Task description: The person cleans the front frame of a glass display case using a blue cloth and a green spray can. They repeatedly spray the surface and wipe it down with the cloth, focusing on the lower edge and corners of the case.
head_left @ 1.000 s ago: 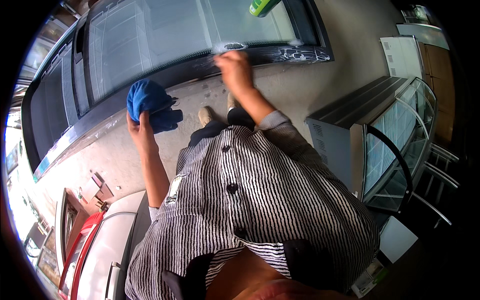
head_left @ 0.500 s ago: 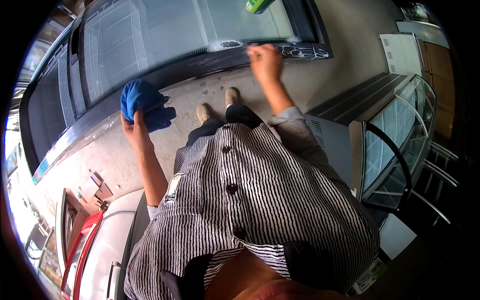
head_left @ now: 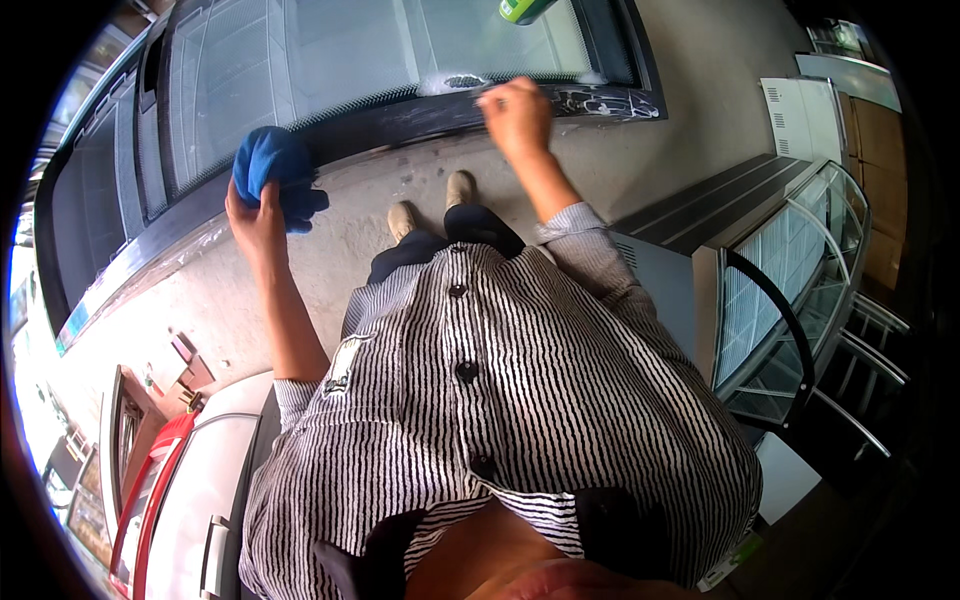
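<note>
My left hand point(head_left: 258, 215) grips a bunched blue cloth point(head_left: 275, 170), held up by the near edge of a large glass-fronted cabinet point(head_left: 380, 125) with a black frame. My right hand point(head_left: 519, 115) is closed, fingertips pinched, over that frame's near edge. Whatever the pinch holds, if anything, is too small to make out. White foam point(head_left: 440, 84) surrounds a dark oval patch on the glass border beside the fingertips. More white streaks point(head_left: 610, 102) run along the frame to the right. On the glass at the top lies a green container point(head_left: 524, 10), partly cut off.
Concrete floor point(head_left: 400, 178) lies between my feet and the cabinet. At right stands a grey display case with curved glass point(head_left: 770, 290). A white appliance with a handle point(head_left: 225, 480) and a red-framed object point(head_left: 155, 480) are at lower left. Cardboard point(head_left: 875, 190) stands at far right.
My left hand has moved slightly left and up with the cloth. My right hand has shifted a little left along the frame's edge, still pinched. The view has shifted slightly.
</note>
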Tool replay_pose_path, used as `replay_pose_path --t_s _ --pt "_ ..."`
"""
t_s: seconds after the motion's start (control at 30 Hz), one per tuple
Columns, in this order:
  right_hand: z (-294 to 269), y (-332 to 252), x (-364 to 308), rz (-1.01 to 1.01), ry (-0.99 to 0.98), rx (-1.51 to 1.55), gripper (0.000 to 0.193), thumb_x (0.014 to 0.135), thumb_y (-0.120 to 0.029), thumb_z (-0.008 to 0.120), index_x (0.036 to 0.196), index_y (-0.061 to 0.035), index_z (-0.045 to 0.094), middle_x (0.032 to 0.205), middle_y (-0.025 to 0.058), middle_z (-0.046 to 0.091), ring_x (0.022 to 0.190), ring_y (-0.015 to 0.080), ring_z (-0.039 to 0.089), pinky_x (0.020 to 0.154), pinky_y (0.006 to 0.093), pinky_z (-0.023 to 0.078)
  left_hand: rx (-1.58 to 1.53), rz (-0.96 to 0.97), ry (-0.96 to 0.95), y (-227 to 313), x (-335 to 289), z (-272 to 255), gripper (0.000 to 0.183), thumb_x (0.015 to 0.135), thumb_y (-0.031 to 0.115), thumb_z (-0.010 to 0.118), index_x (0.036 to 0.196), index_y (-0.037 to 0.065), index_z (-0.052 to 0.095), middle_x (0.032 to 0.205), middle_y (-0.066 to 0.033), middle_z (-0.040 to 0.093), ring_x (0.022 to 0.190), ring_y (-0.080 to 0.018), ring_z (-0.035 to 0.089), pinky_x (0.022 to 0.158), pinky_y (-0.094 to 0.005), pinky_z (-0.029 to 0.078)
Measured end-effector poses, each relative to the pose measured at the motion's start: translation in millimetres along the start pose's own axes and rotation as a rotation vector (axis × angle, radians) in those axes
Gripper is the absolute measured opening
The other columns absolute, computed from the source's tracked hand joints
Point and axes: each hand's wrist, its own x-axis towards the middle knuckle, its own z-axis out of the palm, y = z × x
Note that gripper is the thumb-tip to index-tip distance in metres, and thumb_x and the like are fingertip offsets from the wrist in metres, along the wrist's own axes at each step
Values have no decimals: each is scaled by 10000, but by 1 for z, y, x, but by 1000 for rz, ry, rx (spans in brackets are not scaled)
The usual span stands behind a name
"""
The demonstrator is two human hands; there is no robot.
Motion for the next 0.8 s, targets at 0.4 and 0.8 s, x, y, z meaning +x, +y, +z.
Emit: replay_pose_path --t_s 0.4,0.8 --pt "18 -18 -1 -102 -7 93 68 736 -142 741 677 -127 712 789 109 637 721 330 645 666 423 526 128 -47 19 1 11 18 624 804 310 743 1330 28 561 1309 -196 534 1200 -348 565 1023 -417 440" --pt "1 14 13 7 -32 -36 73 728 -120 746 668 -126 705 779 98 623 716 330 639 645 435 513 102 3 41 -13 7 16 632 812 316 745 1342 41 538 1285 -195 565 1199 -362 566 1024 -413 438"
